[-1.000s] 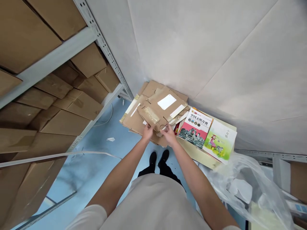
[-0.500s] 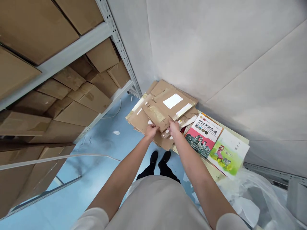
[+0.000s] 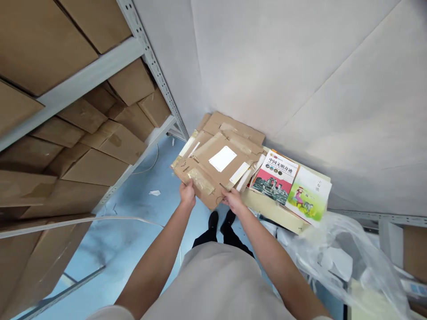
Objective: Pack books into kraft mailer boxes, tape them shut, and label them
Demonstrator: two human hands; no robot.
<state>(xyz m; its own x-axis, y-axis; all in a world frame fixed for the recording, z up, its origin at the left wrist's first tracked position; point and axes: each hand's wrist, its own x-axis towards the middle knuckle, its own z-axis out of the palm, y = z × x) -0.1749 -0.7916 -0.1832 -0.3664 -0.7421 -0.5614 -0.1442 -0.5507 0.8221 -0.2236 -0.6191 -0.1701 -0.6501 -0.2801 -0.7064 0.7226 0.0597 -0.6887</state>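
Flattened cardboard (image 3: 213, 144) lies in an uneven stack in front of me. Its top sheet bears a white label and strips of clear tape. My left hand (image 3: 187, 194) is closed around the near left edge of the stack. At the near right edge, my right hand (image 3: 233, 200) pinches the cardboard by the corner; some fingertips are hidden beneath it. Just right of that hand are two books, one with a red and white cover (image 3: 275, 180) and one with a green and white cover (image 3: 309, 194). They lie on a pale yellow surface (image 3: 267, 205).
Metal shelving (image 3: 100, 71) full of brown cartons (image 3: 130, 82) stands on the left. A light wall (image 3: 267, 66) rises behind the cardboard. Clear plastic wrap (image 3: 360, 253) lies at the lower right. A pale strip (image 3: 126, 218) crosses the left side, and a paper scrap (image 3: 155, 193) is on the blue floor.
My left hand has moved left along the cardboard's near edge. The top sheet has shifted left and toward me with the right hand, and the edges line up more closely.
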